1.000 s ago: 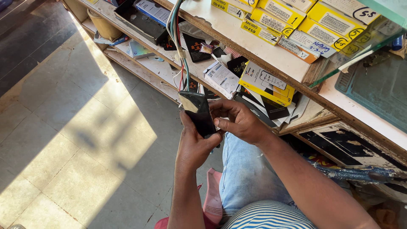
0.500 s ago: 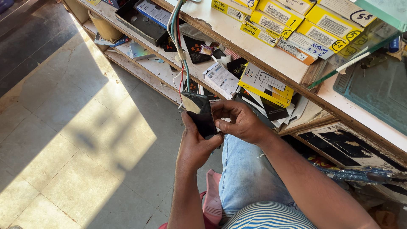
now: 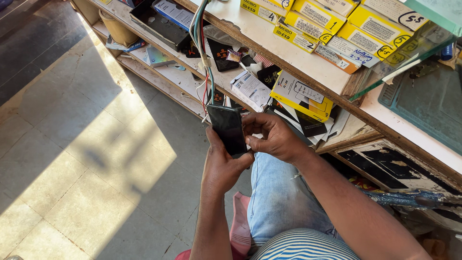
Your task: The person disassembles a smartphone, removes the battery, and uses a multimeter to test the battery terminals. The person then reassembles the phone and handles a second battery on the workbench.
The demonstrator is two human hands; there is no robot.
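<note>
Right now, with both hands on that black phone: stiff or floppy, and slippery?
Probably stiff: the black phone stays flat though the left hand cups only its lower part. Likely slippery, since its dark face looks smooth and glossy. Possibly fragile if dropped, as it is held over the tiled floor while the right hand steadies one edge.

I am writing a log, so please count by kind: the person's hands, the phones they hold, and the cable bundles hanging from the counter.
Bare hands, left hand and right hand: 2
Black flat rectangular phone, held by both: 1
Hanging bundle of coloured cables: 1
Total: 4
</note>
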